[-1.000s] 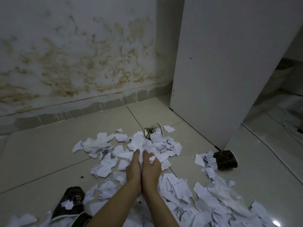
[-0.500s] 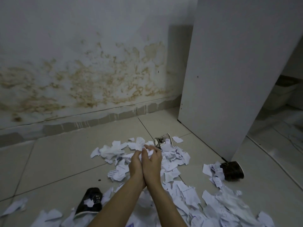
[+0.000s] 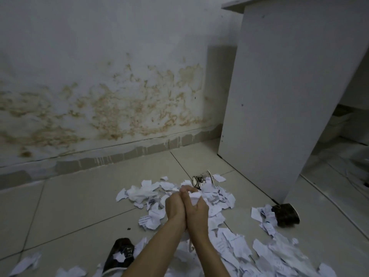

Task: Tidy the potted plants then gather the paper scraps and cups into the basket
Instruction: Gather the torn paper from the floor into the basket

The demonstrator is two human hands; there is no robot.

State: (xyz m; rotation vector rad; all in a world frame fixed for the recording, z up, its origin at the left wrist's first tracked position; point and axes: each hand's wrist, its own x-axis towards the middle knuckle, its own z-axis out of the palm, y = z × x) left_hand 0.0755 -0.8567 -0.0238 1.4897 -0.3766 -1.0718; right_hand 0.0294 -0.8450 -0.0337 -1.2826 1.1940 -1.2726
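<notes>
The step in hand looks like the gathering of paper: the person's left hand (image 3: 175, 206) and right hand (image 3: 196, 208) are pressed side by side over the floor (image 3: 60, 206), fingers (image 3: 185, 189) curled inward and clenched around a wad of scraps (image 3: 194, 195) that pokes out white and crumpled between them. Both hands share this one bundle.

The basket is not in view, nor are any potted plants, so the next move, as a judgement, calls for carrying the wad without letting loose pieces slip from the cupped palms, and finding the basket somewhere outside the picture.

Most of the paper scraps (image 3: 229, 244) lie below and to the right of the fingers: thin, torn, irregular white bits with faint print, light enough to flutter or shed. Just beyond the fingertips a crushed patterned cup (image 3: 200, 179) lies on its side. A dark cup (image 3: 285, 215) lies tipped over well to the right of the fingers, at the foot of a smooth white panel (image 3: 279, 96). A flattened dark cup (image 3: 120, 252) sits below and to the left. The tiles are glossy and pale; the wall (image 3: 99, 96) is stained rusty brown.
</notes>
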